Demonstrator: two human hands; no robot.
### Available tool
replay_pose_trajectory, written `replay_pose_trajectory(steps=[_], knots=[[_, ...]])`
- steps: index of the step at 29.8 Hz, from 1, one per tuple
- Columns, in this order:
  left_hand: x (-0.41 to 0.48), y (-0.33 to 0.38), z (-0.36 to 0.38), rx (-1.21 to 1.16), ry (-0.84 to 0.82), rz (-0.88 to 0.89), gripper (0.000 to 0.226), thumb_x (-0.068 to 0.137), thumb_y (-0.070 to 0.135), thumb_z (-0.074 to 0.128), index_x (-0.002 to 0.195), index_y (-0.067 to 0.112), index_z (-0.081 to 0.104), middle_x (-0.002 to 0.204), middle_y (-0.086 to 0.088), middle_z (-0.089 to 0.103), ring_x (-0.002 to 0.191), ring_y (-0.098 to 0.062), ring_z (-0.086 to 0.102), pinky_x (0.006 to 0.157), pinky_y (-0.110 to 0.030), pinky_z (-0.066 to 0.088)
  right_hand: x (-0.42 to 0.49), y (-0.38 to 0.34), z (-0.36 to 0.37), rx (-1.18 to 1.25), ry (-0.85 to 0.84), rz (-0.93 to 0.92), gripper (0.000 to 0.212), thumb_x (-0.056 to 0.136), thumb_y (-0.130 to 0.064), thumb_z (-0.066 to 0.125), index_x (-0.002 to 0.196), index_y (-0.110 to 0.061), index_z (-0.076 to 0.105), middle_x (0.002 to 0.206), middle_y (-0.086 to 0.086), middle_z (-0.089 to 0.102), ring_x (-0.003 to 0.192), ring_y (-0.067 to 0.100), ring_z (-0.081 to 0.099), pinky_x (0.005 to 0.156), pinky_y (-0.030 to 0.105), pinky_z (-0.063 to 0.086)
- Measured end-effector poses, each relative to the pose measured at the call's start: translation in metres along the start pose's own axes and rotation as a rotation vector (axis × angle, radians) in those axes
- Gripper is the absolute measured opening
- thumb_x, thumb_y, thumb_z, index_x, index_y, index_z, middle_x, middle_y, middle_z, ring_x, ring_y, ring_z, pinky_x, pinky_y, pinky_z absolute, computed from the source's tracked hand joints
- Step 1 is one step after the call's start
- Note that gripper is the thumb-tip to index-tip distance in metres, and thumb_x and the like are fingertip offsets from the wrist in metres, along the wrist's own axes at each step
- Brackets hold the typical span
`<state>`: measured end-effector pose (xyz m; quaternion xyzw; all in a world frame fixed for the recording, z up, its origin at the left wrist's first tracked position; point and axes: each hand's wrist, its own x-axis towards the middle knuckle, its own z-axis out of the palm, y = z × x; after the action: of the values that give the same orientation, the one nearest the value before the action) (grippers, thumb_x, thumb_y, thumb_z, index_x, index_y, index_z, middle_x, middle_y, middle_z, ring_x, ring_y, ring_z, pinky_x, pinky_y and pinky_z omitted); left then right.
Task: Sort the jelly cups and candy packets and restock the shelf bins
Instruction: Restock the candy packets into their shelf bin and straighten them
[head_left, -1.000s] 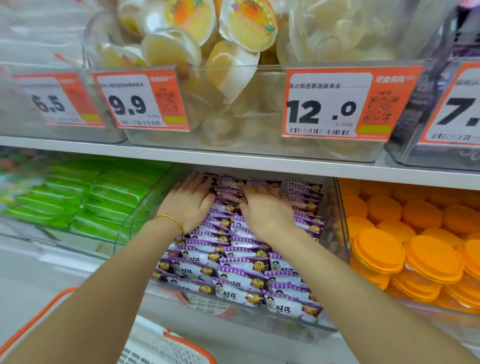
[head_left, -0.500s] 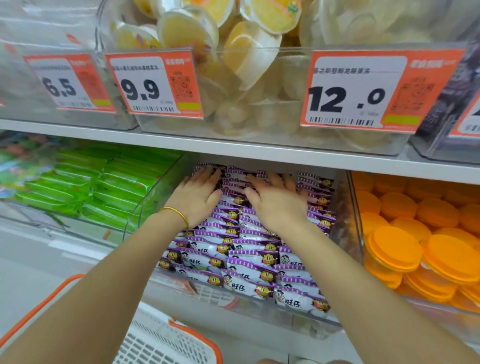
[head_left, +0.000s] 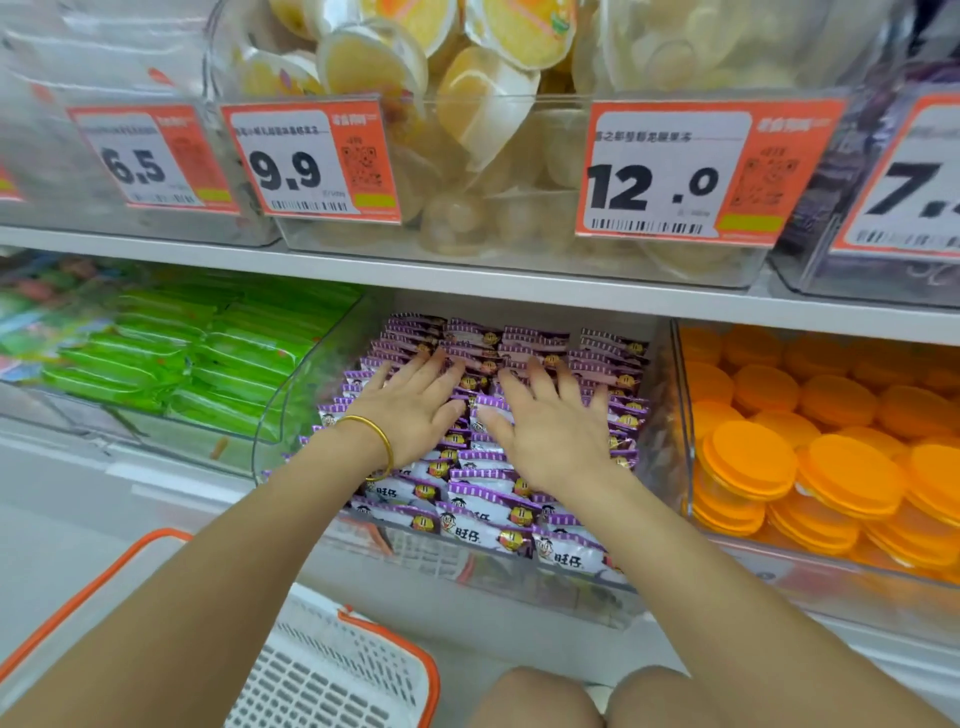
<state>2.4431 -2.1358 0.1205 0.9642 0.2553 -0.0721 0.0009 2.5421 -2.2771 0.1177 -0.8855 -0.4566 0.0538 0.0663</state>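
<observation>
Store shelving is lined with clear bins, and purple candy packets fill the middle bin of the lower row.
The left hand and right hand are laid flat on the packets, fingers straight and spread, nothing gripped, with the thumbs close together. Packet rows are left uncovered toward the far edge and along the right wall. Jelly cups are piled in the bin above; a white basket is seen near, below.
</observation>
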Motion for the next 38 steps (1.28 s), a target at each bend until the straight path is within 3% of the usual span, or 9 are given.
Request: replay_pose_trajectory(steps=[3,7,9,12,15,19,28,33,38], knots=[[-0.009,0.009,-0.004,-0.086,0.004,0.020,0.053,0.101,0.044,0.010,0.150,0.030,-0.005,0.159,0.004,-0.009,0.145,-0.012,-0.010,0.118,-0.040,-0.004,-0.008,0.005,-0.013,0.040,0.107,0.015,0.056,0.097,-0.057,0.016,0.149,-0.033,0.017,0.158,-0.001,0.012,0.145,0.028,0.005,0.113,0.060,0.008],[-0.024,0.024,0.004,-0.020,-0.090,0.041,0.054,0.100,0.046,0.009,0.150,0.032,-0.008,0.158,0.003,-0.013,0.145,-0.012,-0.013,0.118,-0.042,-0.005,-0.028,0.012,-0.003,0.045,-0.071,-0.018,0.058,0.098,-0.054,0.017,0.151,-0.030,0.013,0.159,0.000,0.013,0.145,0.027,0.007,0.115,0.056,0.010],[-0.027,0.027,-0.002,-0.073,-0.006,0.035,0.054,0.100,0.045,0.011,0.150,0.032,-0.006,0.159,0.003,-0.010,0.145,-0.011,-0.010,0.118,-0.041,-0.004,-0.035,0.017,-0.012,0.166,0.105,-0.034,0.051,0.101,-0.044,0.026,0.148,-0.025,0.027,0.151,0.004,0.031,0.140,0.028,0.022,0.113,0.050,0.023],[-0.043,0.042,-0.001,-0.124,0.060,0.125,0.056,0.098,0.051,0.004,0.150,0.033,-0.005,0.158,0.006,-0.011,0.145,-0.010,-0.011,0.118,-0.040,-0.004,-0.051,0.026,-0.039,0.221,0.243,-0.068,0.032,0.099,-0.027,0.043,0.128,-0.019,0.055,0.126,0.006,0.052,0.120,0.026,0.044,0.098,0.040,0.041],[-0.057,0.054,0.015,0.038,-0.010,0.209,0.065,0.086,0.057,-0.010,0.148,0.035,-0.011,0.158,0.005,-0.014,0.144,-0.010,-0.015,0.119,-0.042,-0.003,-0.073,0.030,-0.050,0.126,0.051,-0.122,0.015,0.094,-0.025,0.054,0.099,-0.020,0.067,0.104,0.002,0.058,0.098,0.023,0.057,0.082,0.036,0.049],[-0.054,0.053,0.011,-0.026,-0.029,0.183,0.053,0.100,0.046,0.008,0.149,0.035,-0.008,0.158,0.005,-0.013,0.144,-0.010,-0.015,0.119,-0.040,-0.004,-0.093,0.028,-0.051,-0.034,-0.137,-0.173,0.016,0.091,-0.032,0.059,0.093,-0.018,0.066,0.097,0.001,0.057,0.091,0.021,0.057,0.070,0.032,0.046],[-0.071,0.068,0.010,-0.058,0.018,0.222,0.063,0.085,0.051,-0.002,0.147,0.043,-0.001,0.159,0.008,-0.007,0.145,-0.008,-0.009,0.116,-0.041,-0.007,-0.077,0.023,-0.047,-0.235,-0.197,-0.116,0.025,0.090,-0.004,0.056,0.069,-0.012,0.045,0.071,0.000,0.046,0.077,0.027,0.053,0.065,0.032,0.040],[-0.078,0.071,0.008,-0.094,-0.022,0.314,0.072,0.076,0.063,-0.014,0.144,0.048,0.004,0.158,0.012,-0.006,0.145,-0.005,-0.007,0.117,-0.042,-0.008,-0.082,0.025,-0.044,-0.184,-0.107,-0.123,0.007,0.091,-0.015,0.060,0.097,-0.017,0.064,0.090,0.002,0.060,0.090,0.026,0.062,0.065,0.030,0.042],[-0.076,0.072,0.009,-0.085,-0.032,0.302,0.056,0.091,0.052,0.001,0.146,0.046,0.010,0.158,0.012,-0.007,0.145,-0.005,-0.007,0.117,-0.044,-0.008,-0.084,0.028,-0.044,-0.127,-0.089,-0.128,0.005,0.091,-0.016,0.060,0.092,-0.015,0.064,0.082,0.003,0.055,0.079,0.025,0.056,0.063,0.031,0.041]])
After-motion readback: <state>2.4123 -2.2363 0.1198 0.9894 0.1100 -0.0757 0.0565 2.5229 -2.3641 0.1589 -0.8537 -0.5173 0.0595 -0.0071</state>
